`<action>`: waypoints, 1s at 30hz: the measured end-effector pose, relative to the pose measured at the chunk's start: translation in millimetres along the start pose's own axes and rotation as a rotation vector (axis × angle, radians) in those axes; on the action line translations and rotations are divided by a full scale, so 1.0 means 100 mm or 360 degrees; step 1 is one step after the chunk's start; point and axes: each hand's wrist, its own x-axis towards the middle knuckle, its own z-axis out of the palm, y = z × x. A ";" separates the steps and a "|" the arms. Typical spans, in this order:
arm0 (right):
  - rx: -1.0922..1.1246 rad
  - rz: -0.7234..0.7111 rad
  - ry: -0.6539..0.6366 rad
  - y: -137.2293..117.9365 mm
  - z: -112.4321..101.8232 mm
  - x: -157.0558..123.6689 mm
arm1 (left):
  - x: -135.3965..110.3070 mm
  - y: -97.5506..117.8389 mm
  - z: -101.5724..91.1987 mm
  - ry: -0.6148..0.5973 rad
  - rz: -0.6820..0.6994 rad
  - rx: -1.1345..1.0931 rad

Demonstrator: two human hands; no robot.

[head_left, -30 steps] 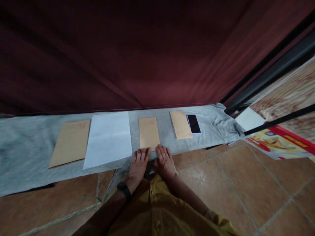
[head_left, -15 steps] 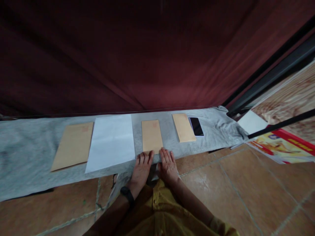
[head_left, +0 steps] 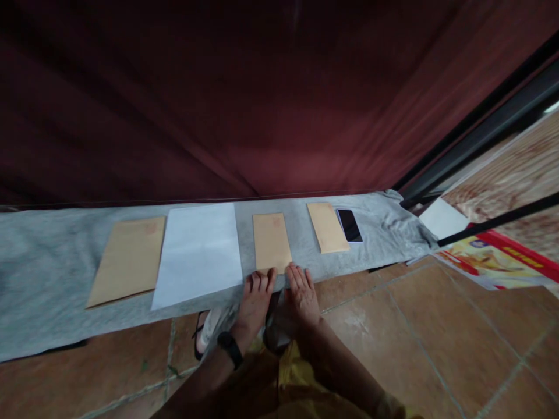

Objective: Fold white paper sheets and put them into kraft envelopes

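A small brown envelope (head_left: 272, 241) lies flat on the grey cloth, with a faint reddish mark near its far right corner. At its near edge rests my left hand (head_left: 257, 297), fingers slightly bent and no object gripped. My right hand (head_left: 303, 295) lies with fingers stretched out beside the envelope's near right corner. To the left is a large white sheet of paper (head_left: 198, 253), slightly over or against a bigger brown envelope (head_left: 128, 259). A second small brown envelope (head_left: 328, 227) lies to the right, close to a dark-screened phone (head_left: 349, 225).
The grey cloth (head_left: 43, 273) covers a long narrow bench or table. Behind it hangs a dark red curtain (head_left: 279, 116). On the right stand a black metal frame (head_left: 480, 137) and a red and yellow printed box or sheet (head_left: 502, 262). Tiled floor (head_left: 393, 326) shows below.
The view has shifted slightly, and a foot in a dark sandal now shows below the bench. Both hands stay at the envelope's near edge; the papers and phone keep their places.
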 end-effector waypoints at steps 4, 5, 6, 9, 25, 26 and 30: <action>0.0111 0.0031 0.0008 -0.02 -0.01 -0.01 | 0.02 0.01 -0.01 -0.0007 0.0006 0.0055; 0.0148 0.0042 0.0012 -0.02 -0.03 0.01 | 0.03 0.01 -0.02 -0.0007 0.0009 0.0083; 0.0185 0.0053 0.0020 0.01 -0.05 0.03 | 0.03 0.02 -0.04 -0.0006 0.0013 0.0116; 0.0247 0.0115 0.0117 0.22 -0.15 0.13 | 0.05 0.04 -0.10 0.0005 0.0031 0.0203; -0.0316 0.0528 0.0142 1.35 -0.22 0.47 | 0.02 0.09 -0.11 0.0033 -0.0029 0.0249; -0.0344 0.0547 0.0103 1.34 -0.24 0.48 | 0.02 0.09 -0.09 0.0036 -0.0032 0.0251; -0.0430 0.0616 -0.0031 1.30 -0.31 0.55 | 0.01 0.10 -0.04 0.0065 -0.0051 0.0215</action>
